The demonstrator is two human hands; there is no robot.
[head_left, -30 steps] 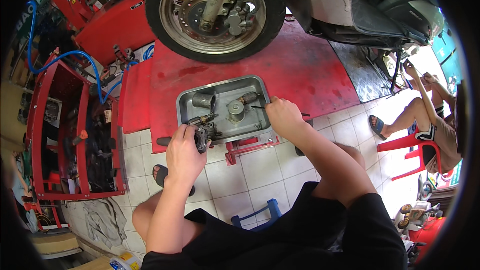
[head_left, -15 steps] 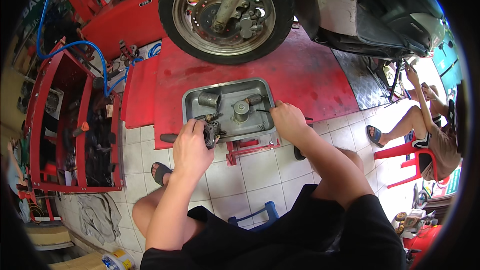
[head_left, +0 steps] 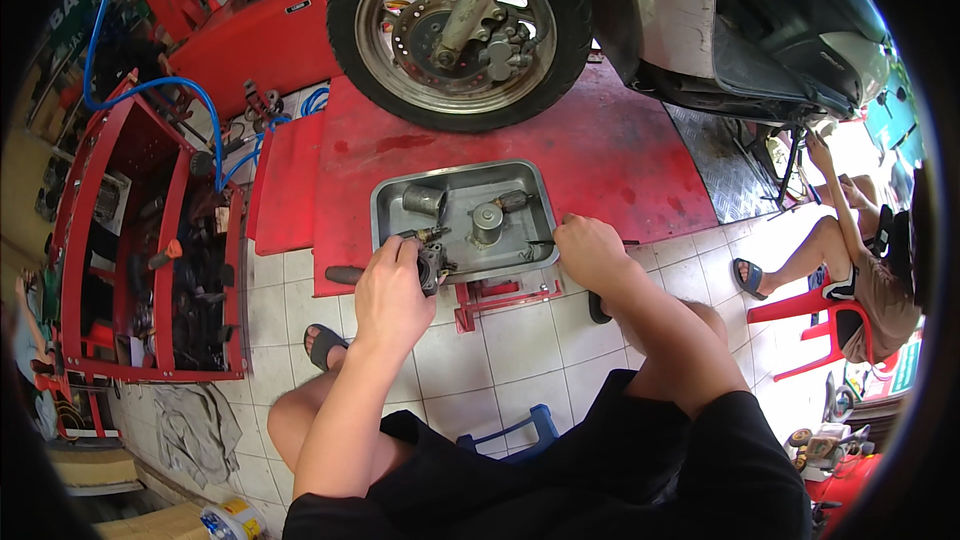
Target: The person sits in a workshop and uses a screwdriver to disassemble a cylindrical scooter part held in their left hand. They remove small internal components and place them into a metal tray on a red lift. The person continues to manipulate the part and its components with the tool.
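Note:
My left hand [head_left: 392, 288] is closed around a dark round metal motor part [head_left: 432, 268] at the near left rim of a metal tray [head_left: 392, 189]. A dark handle [head_left: 345, 275] sticks out to the left of that hand; what it belongs to is hidden. My right hand [head_left: 594, 252] pinches a thin dark rod-like tool [head_left: 540, 242], its tip over the tray's right side and its other end out past my fingers. Inside the tray lie a hollow metal cylinder [head_left: 424, 201], a round-topped metal canister [head_left: 487, 223] and a dark shaft-like piece [head_left: 515, 201].
The tray rests on a red lift platform [head_left: 640, 170], below a scooter's front wheel [head_left: 460, 40]. A red tool cart [head_left: 190, 270] with a blue hose [head_left: 190, 85] stands left. At right another person sits on a red stool [head_left: 815, 325]. A blue stool [head_left: 510, 430] is beneath me.
The view has shifted slightly. My right hand has turned a little, and its thin tool now lies flatter. My left hand keeps hold of the motor part.

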